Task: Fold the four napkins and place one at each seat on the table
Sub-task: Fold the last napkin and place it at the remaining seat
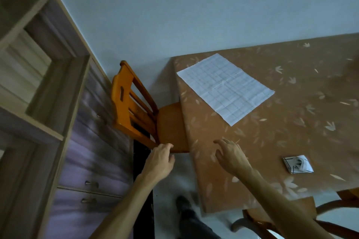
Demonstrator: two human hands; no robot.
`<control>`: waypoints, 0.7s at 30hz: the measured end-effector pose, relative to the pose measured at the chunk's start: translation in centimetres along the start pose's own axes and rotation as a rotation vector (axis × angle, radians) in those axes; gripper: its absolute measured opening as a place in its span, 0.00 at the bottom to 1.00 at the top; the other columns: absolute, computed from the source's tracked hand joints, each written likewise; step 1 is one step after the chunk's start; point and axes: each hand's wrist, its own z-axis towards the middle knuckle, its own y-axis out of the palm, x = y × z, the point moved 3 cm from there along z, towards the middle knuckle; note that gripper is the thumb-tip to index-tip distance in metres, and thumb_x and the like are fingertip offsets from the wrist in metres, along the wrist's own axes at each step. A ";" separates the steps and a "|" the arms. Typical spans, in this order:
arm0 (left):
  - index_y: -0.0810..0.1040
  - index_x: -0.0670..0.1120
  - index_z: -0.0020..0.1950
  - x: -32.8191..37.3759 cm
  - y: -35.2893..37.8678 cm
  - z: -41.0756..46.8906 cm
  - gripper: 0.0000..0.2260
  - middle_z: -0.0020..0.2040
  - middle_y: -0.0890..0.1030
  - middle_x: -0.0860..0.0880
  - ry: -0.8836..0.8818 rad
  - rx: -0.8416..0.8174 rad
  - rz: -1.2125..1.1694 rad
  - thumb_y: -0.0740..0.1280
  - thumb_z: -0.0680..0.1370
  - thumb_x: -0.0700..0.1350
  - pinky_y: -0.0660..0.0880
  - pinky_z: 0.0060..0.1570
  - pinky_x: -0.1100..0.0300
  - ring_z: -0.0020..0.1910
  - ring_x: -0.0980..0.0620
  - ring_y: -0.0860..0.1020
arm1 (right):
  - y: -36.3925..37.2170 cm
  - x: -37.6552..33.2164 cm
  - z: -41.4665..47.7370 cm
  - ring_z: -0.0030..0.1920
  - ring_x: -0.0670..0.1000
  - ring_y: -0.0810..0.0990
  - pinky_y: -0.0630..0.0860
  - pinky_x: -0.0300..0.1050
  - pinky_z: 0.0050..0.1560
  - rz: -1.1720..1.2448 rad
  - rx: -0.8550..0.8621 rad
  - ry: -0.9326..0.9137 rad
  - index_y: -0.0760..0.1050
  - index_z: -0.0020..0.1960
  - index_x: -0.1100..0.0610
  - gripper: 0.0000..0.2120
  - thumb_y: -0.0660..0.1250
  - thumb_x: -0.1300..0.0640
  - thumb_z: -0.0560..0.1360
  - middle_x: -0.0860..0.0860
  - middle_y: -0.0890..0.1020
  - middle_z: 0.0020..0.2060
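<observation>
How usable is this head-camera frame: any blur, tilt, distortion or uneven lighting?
Head view: strongly tilted, with wide-angle bending toward the edges; dim, flat light, no glare; motion blur smears the purple drawer fronts and the pale floor, while the unfolded white checked napkin and the orange wooden chair read fairly sharp.

The left hand [161, 159] curls at the orange chair's [134, 103] seat edge, grip unclear, while the right hand [231, 156] hovers spread-fingered over the worktop [291, 122], an unfolded napkin [225, 87] flat beyond it, a folded napkin [298, 164] to its right.
</observation>
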 end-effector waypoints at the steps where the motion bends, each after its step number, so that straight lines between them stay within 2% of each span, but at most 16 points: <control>1: 0.70 0.49 0.73 -0.3 -0.2 1.1 0.19 0.68 0.75 0.48 0.008 -0.014 0.009 0.64 0.82 0.48 0.74 0.64 0.54 0.67 0.48 0.74 | 0.3 0.0 1.0 0.63 0.56 0.79 0.74 0.53 0.64 0.009 0.002 0.014 0.75 0.68 0.57 0.19 0.61 0.61 0.78 0.54 0.82 0.61; 5: 0.69 0.49 0.74 -0.3 -1.0 6.7 0.19 0.70 0.74 0.49 0.057 -0.099 0.066 0.62 0.83 0.49 0.75 0.62 0.53 0.68 0.48 0.74 | 1.5 0.7 4.9 0.60 0.57 0.80 0.75 0.54 0.63 0.056 0.007 0.094 0.76 0.67 0.57 0.19 0.61 0.61 0.77 0.54 0.83 0.58; 11: 0.69 0.50 0.73 2.7 -1.4 15.7 0.17 0.71 0.73 0.50 0.146 -0.247 0.172 0.61 0.83 0.49 0.73 0.64 0.54 0.69 0.49 0.72 | 1.8 3.7 10.3 0.61 0.55 0.80 0.75 0.51 0.63 0.102 0.022 0.261 0.76 0.67 0.55 0.18 0.61 0.61 0.79 0.51 0.82 0.60; 14: 0.69 0.50 0.73 5.7 -0.1 19.8 0.17 0.71 0.72 0.50 0.236 -0.281 0.190 0.60 0.84 0.48 0.73 0.64 0.57 0.68 0.50 0.72 | 1.7 6.5 12.7 0.57 0.58 0.81 0.78 0.53 0.57 0.131 0.064 0.378 0.75 0.65 0.57 0.17 0.62 0.64 0.78 0.53 0.81 0.61; 15: 0.69 0.49 0.74 6.8 0.6 20.9 0.18 0.73 0.71 0.49 0.273 -0.294 0.192 0.61 0.84 0.47 0.72 0.65 0.57 0.70 0.50 0.71 | 1.6 7.4 13.3 0.58 0.60 0.80 0.77 0.55 0.58 0.142 0.074 0.435 0.74 0.66 0.58 0.17 0.62 0.65 0.78 0.55 0.80 0.63; 18: 0.64 0.49 0.78 10.2 3.2 23.2 0.22 0.80 0.61 0.47 0.390 -0.320 0.221 0.62 0.84 0.46 0.68 0.72 0.55 0.78 0.48 0.63 | 1.6 9.9 14.3 0.72 0.62 0.70 0.69 0.58 0.68 0.168 0.062 0.609 0.65 0.75 0.59 0.24 0.61 0.63 0.80 0.58 0.70 0.74; 21: 0.57 0.49 0.81 13.3 5.7 25.3 0.27 0.83 0.47 0.45 0.497 -0.347 0.325 0.62 0.83 0.46 0.58 0.79 0.47 0.82 0.45 0.46 | 2.6 11.3 15.0 0.80 0.57 0.56 0.60 0.55 0.75 0.152 -0.043 0.640 0.58 0.79 0.57 0.26 0.57 0.61 0.81 0.55 0.59 0.80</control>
